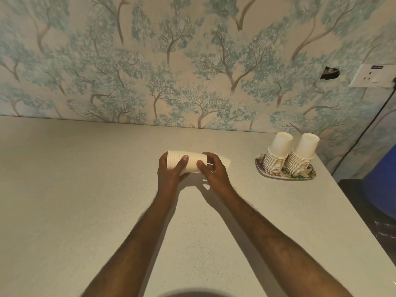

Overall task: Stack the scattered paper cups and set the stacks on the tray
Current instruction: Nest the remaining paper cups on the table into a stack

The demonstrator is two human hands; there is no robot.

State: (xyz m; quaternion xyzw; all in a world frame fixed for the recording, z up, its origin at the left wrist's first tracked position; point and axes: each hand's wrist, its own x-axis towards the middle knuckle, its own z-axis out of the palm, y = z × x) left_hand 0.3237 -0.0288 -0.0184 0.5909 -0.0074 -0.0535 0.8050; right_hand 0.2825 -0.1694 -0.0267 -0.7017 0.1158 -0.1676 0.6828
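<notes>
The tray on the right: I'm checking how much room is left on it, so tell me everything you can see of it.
The small flat tray with a leafy floral print sits near the right edge of the pale grey counter, close to the wall. Two upside-down stacks of white paper cups stand side by side on it and cover most of its surface; only the rim and a near strip show. Neither hand touches it. Its material is unclear.
</notes>
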